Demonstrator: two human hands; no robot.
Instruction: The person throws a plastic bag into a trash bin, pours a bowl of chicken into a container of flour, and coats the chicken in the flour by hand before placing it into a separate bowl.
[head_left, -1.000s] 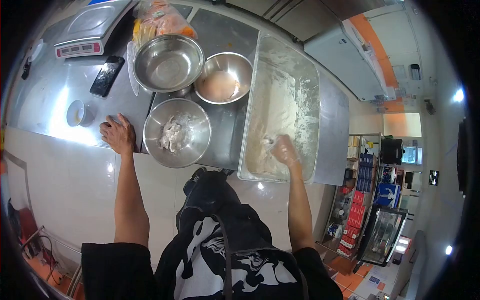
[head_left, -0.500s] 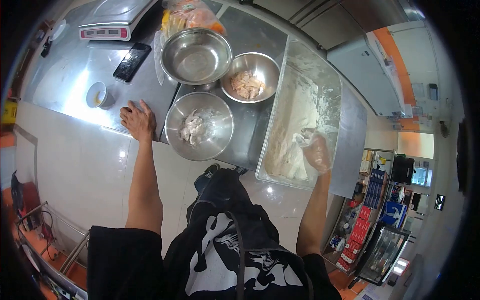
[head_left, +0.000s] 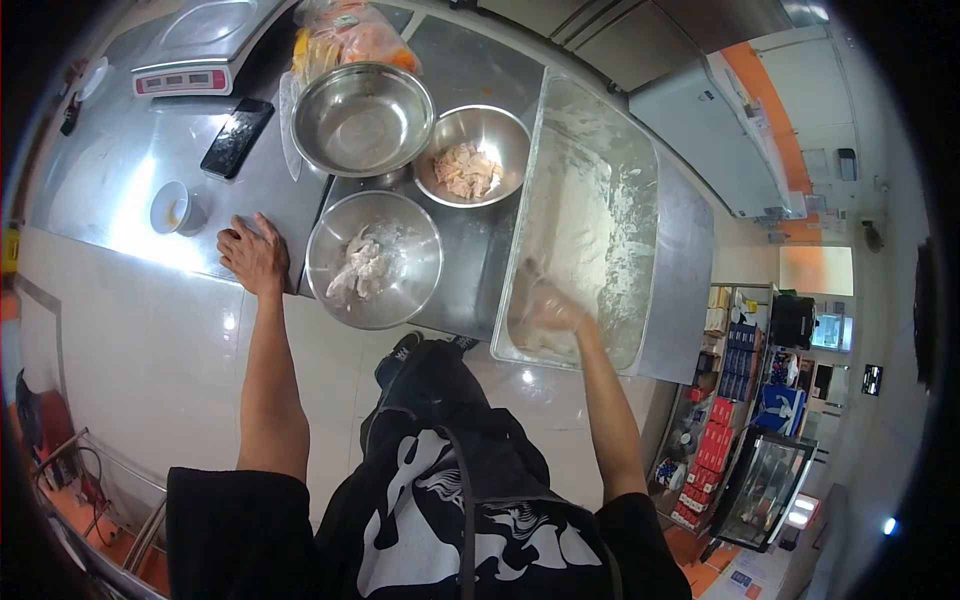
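Note:
My right hand [head_left: 548, 305], in a clear glove, is over the near left part of a long clear tub [head_left: 640, 170] holding white flour [head_left: 565, 205]. Motion smears its fingers, so what they hold, if anything, cannot be made out. On the steel table edge rests my left hand [head_left: 255, 260], open, fingers slightly apart and bent. Between the hands stands a steel bowl [head_left: 420, 255] with a pile of flour-coated pieces [head_left: 360, 270]. Behind it, another steel bowl [head_left: 508, 135] holds pale raw meat pieces [head_left: 466, 172].
A larger steel bowl [head_left: 365, 115] sits behind the floured one, partly over a knife blade [head_left: 289, 130]. Farther left are a phone [head_left: 238, 138], a small plastic cup [head_left: 176, 208] and a scale [head_left: 190, 70]. A plastic bag with orange contents [head_left: 360, 40] lies at the back.
My right hand has moved left across the tub, and the white piece seen in it no longer shows. The floured pile in the bowl looks larger. My left hand stays on the table.

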